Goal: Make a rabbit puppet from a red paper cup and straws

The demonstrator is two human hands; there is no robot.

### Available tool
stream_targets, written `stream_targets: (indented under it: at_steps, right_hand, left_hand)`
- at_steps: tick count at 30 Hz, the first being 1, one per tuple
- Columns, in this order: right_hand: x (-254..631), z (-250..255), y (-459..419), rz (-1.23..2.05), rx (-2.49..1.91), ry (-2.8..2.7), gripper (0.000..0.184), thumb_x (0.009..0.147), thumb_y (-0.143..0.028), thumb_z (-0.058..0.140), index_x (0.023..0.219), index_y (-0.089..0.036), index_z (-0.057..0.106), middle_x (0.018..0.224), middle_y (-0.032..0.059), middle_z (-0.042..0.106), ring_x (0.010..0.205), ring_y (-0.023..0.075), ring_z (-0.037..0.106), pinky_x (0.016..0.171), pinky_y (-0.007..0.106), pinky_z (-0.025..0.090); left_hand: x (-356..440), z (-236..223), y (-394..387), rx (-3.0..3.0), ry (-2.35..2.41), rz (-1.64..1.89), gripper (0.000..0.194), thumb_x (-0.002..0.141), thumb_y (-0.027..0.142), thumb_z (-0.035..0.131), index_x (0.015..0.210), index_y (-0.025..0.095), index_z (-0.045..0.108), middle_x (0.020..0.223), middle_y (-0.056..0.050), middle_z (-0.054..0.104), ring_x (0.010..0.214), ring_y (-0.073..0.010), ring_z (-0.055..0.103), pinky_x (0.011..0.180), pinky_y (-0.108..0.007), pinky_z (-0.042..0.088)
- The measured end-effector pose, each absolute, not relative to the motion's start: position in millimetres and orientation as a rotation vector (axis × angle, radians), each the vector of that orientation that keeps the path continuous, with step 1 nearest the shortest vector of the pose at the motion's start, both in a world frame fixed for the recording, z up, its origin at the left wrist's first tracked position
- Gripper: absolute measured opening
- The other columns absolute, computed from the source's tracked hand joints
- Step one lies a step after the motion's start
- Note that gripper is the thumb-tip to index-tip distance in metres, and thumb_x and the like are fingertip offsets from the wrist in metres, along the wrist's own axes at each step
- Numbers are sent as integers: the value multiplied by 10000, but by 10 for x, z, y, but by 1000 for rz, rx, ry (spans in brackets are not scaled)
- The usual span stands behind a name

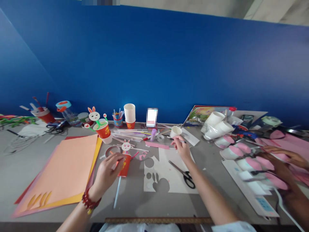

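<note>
At left, the far rabbit cup [103, 131] looks finished: rabbit face [94, 116], heart-tipped arms [98, 123]. Your half-curled left hand [107, 170] overlaps the nearer rabbit cup [125, 167] on the table [131, 203], grip unclear; it has a face but no visible hearts. Both cups' gold writing [107, 132] is illegible. Your right hand [181, 149], fingers bent, is near the white paper cup [176, 130], hold unclear.

The left hand [108, 170] curls, thumb inward, left of the black-handled scissors [184, 175]; the right hand [181, 147], fingers bent, is beyond them, its forearm [209, 190] slanting past their right side.
</note>
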State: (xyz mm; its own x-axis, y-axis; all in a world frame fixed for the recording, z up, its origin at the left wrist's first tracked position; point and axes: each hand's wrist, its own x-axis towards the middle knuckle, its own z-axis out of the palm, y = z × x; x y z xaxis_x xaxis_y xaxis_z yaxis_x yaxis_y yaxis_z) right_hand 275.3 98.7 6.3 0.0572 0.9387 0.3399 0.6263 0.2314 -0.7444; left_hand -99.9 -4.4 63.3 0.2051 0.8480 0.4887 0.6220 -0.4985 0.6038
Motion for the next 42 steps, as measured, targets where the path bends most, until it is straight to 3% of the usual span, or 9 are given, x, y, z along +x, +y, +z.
stream_targets:
  at_steps: [7, 11, 15, 24, 27, 31, 33, 38, 42]
  right_hand:
    - [2598, 117, 1423, 136, -1778, -1960, 247, 925, -209, 479, 1108, -234, 643, 1003, 101, 730, 838, 235, 679, 668, 287, 470]
    - [2439, 84, 1577, -22, -1925, -2094, 358, 872, -51, 455, 1153, -184, 633, 956, 154, 721, 854, 264, 674, 688, 316, 441]
    - [2354, 59, 1633, -118, -1999, -2158, 365, 899, -48, 409, 1191, -151, 603, 881, 153, 714, 803, 261, 674, 670, 317, 436]
    - [2345, 376, 1374, -171, -1834, -2073, 349, 876, -44, 463, 1166, -195, 586, 1194, 139, 636, 979, 255, 640, 766, 316, 482]
    - [2252, 526, 1003, -85, -1700, -1950, 235, 970, -206, 438, 1182, -199, 540, 1142, 122, 643, 1004, 235, 633, 829, 327, 508]
    - [1950, 628, 361, 823, -1111, -1502, 189, 905, -346, 627, 1038, -238, 546, 888, 30, 662, 775, 191, 669, 712, 304, 553]
    - [1793, 640, 116, 1031, -1029, -1446, 179, 876, -350, 674, 984, -235, 589, 890, 24, 663, 754, 174, 661, 688, 282, 547]
    - [1692, 662, -86, 1045, -1025, -1441, 173, 890, -357, 661, 1008, -231, 643, 889, 29, 676, 767, 167, 646, 699, 270, 527]
    - [1833, 714, -108, 1015, -1004, -1349, 277, 973, -403, 506, 1040, -202, 684, 708, 9, 614, 572, 124, 527, 517, 236, 422]
  left_hand:
    - [-914, 595, -109, 2303, 1300, 1136, 183, 953, 198, 485, 971, 220, 666, 938, -63, 732, 874, -188, 707, 752, -277, 571]
    - [-872, 586, -154, 2339, 1255, 1100, 169, 958, 201, 494, 992, 224, 658, 948, -61, 733, 910, -194, 706, 809, -303, 569]
    - [-872, 566, -183, 2330, 1231, 1099, 155, 953, 177, 501, 995, 232, 640, 946, -35, 732, 925, -182, 705, 871, -316, 562]
    - [-726, 633, -131, 2248, 1111, 1079, 169, 954, 168, 499, 1031, 225, 638, 995, -55, 717, 942, -179, 681, 855, -307, 550]
    - [-599, 733, -63, 2175, 1101, 1069, 230, 952, 200, 514, 1155, 234, 616, 1098, -74, 692, 960, -183, 671, 859, -322, 552]
    - [-349, 788, 22, 2118, 1069, 1002, 396, 940, 223, 541, 1334, 238, 510, 1196, -97, 654, 924, -171, 679, 833, -307, 565]
    - [-233, 771, 44, 2190, 1093, 1012, 387, 938, 254, 559, 1322, 225, 518, 1189, -103, 668, 984, -204, 676, 845, -326, 560]
    - [-139, 728, 48, 2273, 1100, 1015, 223, 974, 229, 487, 1151, 211, 622, 1041, -70, 720, 936, -200, 683, 809, -308, 540]
    - [-207, 738, 50, 2058, 1125, 1059, 201, 958, 241, 532, 1121, 213, 646, 998, -50, 733, 885, -169, 684, 774, -263, 532]
